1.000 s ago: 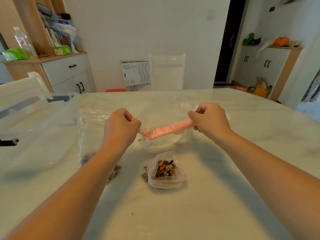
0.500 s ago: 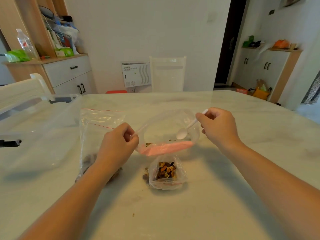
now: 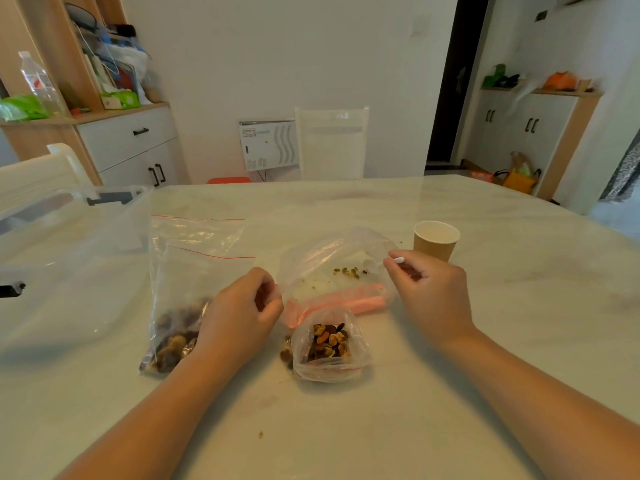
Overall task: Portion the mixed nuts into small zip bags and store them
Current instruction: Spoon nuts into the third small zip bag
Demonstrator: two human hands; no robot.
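A small zip bag [image 3: 329, 344] filled with mixed nuts stands on the marble table [image 3: 346, 427] between my hands. Just behind it lies a larger clear bag with a pink zip strip [image 3: 332, 271], its mouth open and only a few nut crumbs inside. My left hand [image 3: 242, 313] pinches this bag's left edge. My right hand [image 3: 426, 289] grips the handle of a white plastic spoon [image 3: 398, 260] at the bag's right edge; the spoon's bowl reaches into the bag. At the left lies a red-lined zip bag [image 3: 187, 271] with nuts at its bottom, partly hidden by my left wrist.
A brown paper cup [image 3: 436, 239] stands behind my right hand. A large clear plastic storage bin [image 3: 69, 254] fills the table's left side. A few crumbs lie near the front edge. A white chair [image 3: 330, 143] stands at the far side.
The pink-zip bag was held stretched above the table; it has come down onto the table with its mouth open. Both hands lowered with it, and the paper cup came into view.
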